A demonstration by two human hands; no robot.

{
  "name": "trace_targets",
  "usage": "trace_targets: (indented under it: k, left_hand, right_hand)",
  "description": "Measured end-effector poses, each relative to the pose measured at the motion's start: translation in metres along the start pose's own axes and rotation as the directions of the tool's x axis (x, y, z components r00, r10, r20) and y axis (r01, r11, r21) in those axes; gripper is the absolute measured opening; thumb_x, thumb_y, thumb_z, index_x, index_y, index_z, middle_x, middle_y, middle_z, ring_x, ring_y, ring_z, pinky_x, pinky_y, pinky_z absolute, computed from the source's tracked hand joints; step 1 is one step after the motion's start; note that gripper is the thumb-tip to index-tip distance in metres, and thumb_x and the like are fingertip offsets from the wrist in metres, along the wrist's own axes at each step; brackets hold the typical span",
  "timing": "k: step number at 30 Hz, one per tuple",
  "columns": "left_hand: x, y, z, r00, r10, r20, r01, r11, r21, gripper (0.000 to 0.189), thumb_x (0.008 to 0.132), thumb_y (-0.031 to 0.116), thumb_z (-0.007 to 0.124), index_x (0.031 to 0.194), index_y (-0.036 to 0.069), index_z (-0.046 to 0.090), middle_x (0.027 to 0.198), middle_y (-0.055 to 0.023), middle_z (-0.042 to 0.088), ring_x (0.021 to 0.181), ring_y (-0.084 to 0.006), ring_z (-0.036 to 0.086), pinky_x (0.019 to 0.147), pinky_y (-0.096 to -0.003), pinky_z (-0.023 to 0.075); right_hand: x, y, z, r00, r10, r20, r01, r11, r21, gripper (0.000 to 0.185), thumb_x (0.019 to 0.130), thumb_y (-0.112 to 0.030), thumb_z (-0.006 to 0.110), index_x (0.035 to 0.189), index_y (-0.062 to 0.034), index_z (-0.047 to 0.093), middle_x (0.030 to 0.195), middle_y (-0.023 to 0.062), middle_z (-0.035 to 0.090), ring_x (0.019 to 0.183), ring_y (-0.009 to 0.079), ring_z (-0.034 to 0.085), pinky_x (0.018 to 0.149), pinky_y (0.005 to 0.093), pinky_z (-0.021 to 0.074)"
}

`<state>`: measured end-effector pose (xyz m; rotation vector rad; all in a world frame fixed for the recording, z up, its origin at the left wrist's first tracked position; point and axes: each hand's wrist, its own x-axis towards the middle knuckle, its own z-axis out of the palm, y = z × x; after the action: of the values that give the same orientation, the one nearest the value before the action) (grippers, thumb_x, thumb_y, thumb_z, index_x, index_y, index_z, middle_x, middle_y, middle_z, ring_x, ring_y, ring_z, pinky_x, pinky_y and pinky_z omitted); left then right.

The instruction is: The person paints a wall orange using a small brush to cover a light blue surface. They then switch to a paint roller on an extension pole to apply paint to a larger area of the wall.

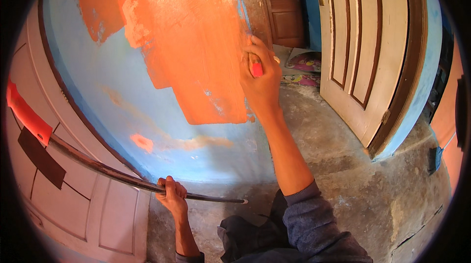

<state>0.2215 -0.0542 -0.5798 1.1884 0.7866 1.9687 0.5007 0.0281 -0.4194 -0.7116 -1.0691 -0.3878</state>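
A light blue wall point(121, 123) stands before me, its upper part coated in orange paint point(195, 60) with ragged edges. My right hand point(263, 71) is raised at the wall's right edge, its fingers around a tool with a red handle end point(257, 69); the tool's working end is hidden behind the hand. My left hand point(172, 195), low at the wall's foot, grips a long dark pole point(110, 173). The pole slants to the left, where a red plastic handle point(29, 114) sits at its end. Its other end has a pale tip.
A pinkish panelled door point(117, 207) is at the left, with a dark brown frame beside it. To the right, a cream door with brown trim point(340, 42) stands ajar over the worn concrete floor point(331, 174). A blue brush point(436, 160) is near the far right wall.
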Motion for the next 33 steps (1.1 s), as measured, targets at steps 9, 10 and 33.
trace_targets:
  k: [9, 10, 33]
  left_hand:
    - [-0.004, 0.001, 0.004, 1.0, -0.004, 0.005, 0.004, 1.0, 0.0, 0.035, 0.092, 0.011, 0.054, 0.067, 0.016, 0.03, 0.05, 0.007, 0.026, 0.037, -0.0022, 0.022, 0.032, -0.0215, 0.0184]
    - [-0.003, 0.0, 0.004, 1.0, -0.002, 0.007, 0.002, 1.0, -0.004, 0.035, 0.092, 0.011, 0.054, 0.067, 0.016, 0.029, 0.049, 0.0071, 0.026, 0.037, -0.0024, 0.021, 0.032, -0.0217, 0.0181]
    - [0.004, -0.004, 0.006, 1.0, -0.018, 0.006, 0.018, 0.999, 0.027, 0.034, 0.091, 0.013, 0.052, 0.066, 0.017, 0.029, 0.048, 0.0072, 0.026, 0.036, -0.0024, 0.021, 0.031, -0.0225, 0.0179]
  right_hand:
    - [-0.037, 0.001, -0.03, 0.992, 0.123, 0.039, -0.128, 0.974, 0.189, 0.023, 0.072, 0.009, 0.065, 0.092, -0.0004, 0.059, 0.105, 0.0182, 0.062, 0.097, 0.0318, 0.061, 0.073, 0.0345, 0.0496]
    - [-0.034, -0.007, -0.032, 0.993, 0.047, 0.111, -0.065, 0.984, 0.163, 0.023, 0.074, 0.009, 0.065, 0.094, -0.0003, 0.059, 0.11, 0.0177, 0.061, 0.099, 0.0299, 0.061, 0.076, 0.034, 0.0502]
    - [0.11, -0.057, 0.104, 0.897, -0.414, -0.154, 0.255, 0.77, -0.585, 0.01, 0.067, 0.0, 0.064, 0.07, 0.0038, 0.056, 0.098, 0.0312, 0.056, 0.078, 0.0326, 0.057, 0.057, 0.0346, 0.0492]
